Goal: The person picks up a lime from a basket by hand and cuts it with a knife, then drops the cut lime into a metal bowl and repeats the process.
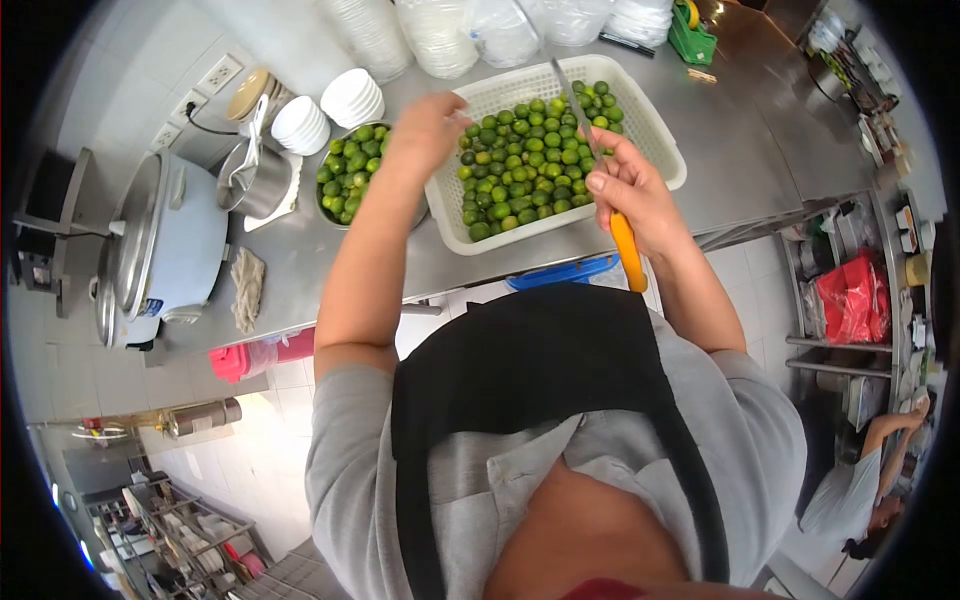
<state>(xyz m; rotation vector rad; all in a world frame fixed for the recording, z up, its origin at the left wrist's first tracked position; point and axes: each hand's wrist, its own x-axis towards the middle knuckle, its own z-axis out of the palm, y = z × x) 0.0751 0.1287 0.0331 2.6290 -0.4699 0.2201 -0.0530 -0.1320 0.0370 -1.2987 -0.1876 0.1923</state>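
My right hand is closed around a knife with an orange handle. The handle sticks out below my palm, and the long blade points up and away over a white perforated basket. Many small green limes lie in that basket, some yellowish. My left hand is above the basket's left rim, its fingers curled and blurred; whether they hold anything I cannot make out. Just left of it stands a round bowl of limes, partly hidden by my forearm.
Stacked white bowls and plastic-wrapped containers line the back of the steel counter. A steel pot, a large light-blue cooker and a cloth are left. Another person is at far right.
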